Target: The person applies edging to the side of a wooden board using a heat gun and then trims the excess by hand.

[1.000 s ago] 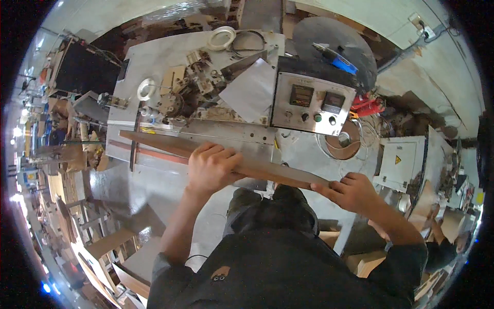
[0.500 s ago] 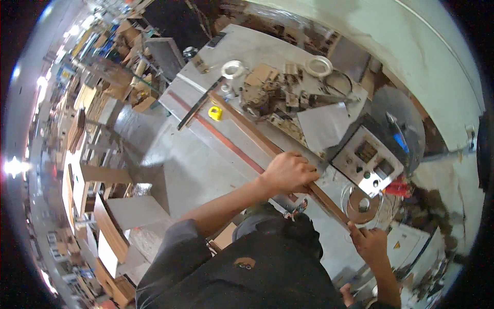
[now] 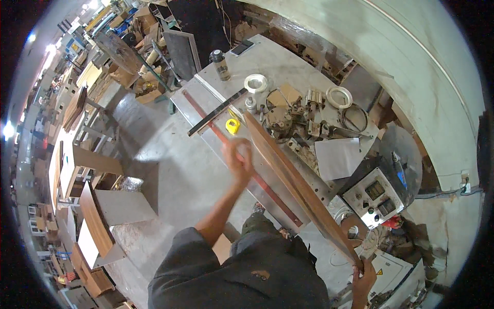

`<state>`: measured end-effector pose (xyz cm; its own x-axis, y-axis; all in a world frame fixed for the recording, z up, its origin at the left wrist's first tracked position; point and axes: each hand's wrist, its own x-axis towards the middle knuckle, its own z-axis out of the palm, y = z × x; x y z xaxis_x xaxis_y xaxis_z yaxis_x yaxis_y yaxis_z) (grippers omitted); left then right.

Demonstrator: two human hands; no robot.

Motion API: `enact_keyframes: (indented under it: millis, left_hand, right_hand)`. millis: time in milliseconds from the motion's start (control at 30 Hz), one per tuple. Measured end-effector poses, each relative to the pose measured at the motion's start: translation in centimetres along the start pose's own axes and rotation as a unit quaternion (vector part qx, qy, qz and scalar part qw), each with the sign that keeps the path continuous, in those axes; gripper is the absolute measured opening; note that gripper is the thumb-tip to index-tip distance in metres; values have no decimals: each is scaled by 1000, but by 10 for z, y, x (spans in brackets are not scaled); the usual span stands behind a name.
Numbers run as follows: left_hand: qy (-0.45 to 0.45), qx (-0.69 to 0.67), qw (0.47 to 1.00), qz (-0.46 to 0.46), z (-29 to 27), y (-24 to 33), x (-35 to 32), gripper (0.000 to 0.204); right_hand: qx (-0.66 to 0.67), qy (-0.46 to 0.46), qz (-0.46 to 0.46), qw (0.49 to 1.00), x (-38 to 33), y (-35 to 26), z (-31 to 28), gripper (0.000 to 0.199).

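Observation:
A long brown wooden board [image 3: 301,190] runs slantwise along the metal worktable, its near end jutting past the edge. My right hand [image 3: 364,278] is closed round that near end. Blurred by motion, my left hand [image 3: 238,158] is off the board, over a red strip [image 3: 267,190] set along the table. Its thumb and fingers curve apart, with nothing seen between them. Just beyond it lies a yellow tape measure [image 3: 232,126]. A dark straight bar [image 3: 216,113] crosses the table near the board's far end.
Metal machine parts [image 3: 283,118], white rings [image 3: 256,83], a paper sheet [image 3: 337,158], a bottle [image 3: 220,65] and a phone [image 3: 243,47] lie or stand on the table. To the right is a control box [image 3: 373,198]. Stacked panels [image 3: 98,221] stand at left.
My left hand has let go of the board and moved left, toward the tape measure. The right hand still holds the near end, which now sits lower in view. The whole view has shifted.

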<state>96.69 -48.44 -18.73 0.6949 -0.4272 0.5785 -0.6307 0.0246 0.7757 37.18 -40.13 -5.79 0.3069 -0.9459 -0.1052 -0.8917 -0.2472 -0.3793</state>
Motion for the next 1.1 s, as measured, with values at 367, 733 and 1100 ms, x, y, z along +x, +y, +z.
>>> enact_keyframes:
  millis: [367, 733, 1100]
  left_hand:
    - [-191, 492, 844, -97, 7, -368, 104, 64]
    - [-344, 343, 869, -91, -11, -445, 139, 34]
    - [-208, -77, 953, -208, -133, -208, 118, 41]
  right_hand:
    - [149, 78, 214, 962, 20, -65, 3, 27]
    - [32, 121, 172, 977, 15, -49, 6, 21]
    - [10, 173, 85, 981, 13, -36, 8, 28]
